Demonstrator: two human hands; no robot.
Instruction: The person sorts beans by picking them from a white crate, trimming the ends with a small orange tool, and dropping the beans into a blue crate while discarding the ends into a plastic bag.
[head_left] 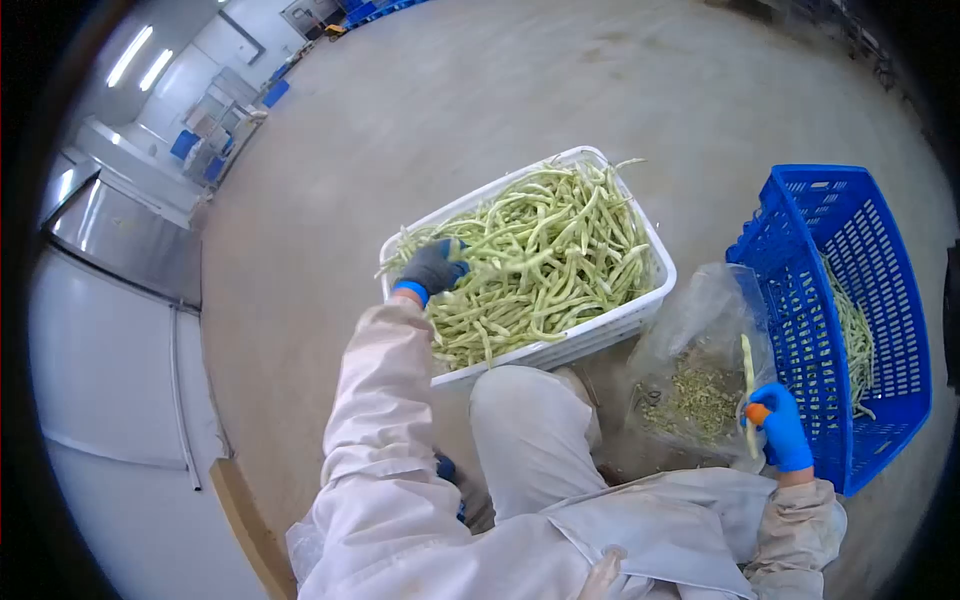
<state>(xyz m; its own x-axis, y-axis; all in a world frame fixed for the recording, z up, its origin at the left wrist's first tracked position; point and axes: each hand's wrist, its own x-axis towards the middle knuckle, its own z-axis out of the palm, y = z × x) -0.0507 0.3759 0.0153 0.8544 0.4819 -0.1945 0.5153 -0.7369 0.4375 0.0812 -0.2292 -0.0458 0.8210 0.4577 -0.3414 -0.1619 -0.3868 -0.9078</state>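
Observation:
My left hand point(432, 270), in a grey glove with blue fingertips, is at the left side of a heap of long pale green beans point(545, 265). Its fingers curl closed on beans there. The heap fills a white plastic basket point(655, 285) in front of my knees. My right hand point(786, 428), in a blue glove, closes around one long green bean point(748, 375) standing nearly upright. A small orange piece point(757, 413), like a tool handle, shows at its thumb side; the rest is hidden. This hand is above the right edge of a clear plastic bag point(690, 385) holding chopped green bits.
A blue slatted crate point(835, 470) stands close on my right, with green beans point(850, 335) inside. White panels point(120, 370) line the left side. Blue bins point(186, 145) and pallets point(375, 12) are farther off across the concrete floor point(450, 90).

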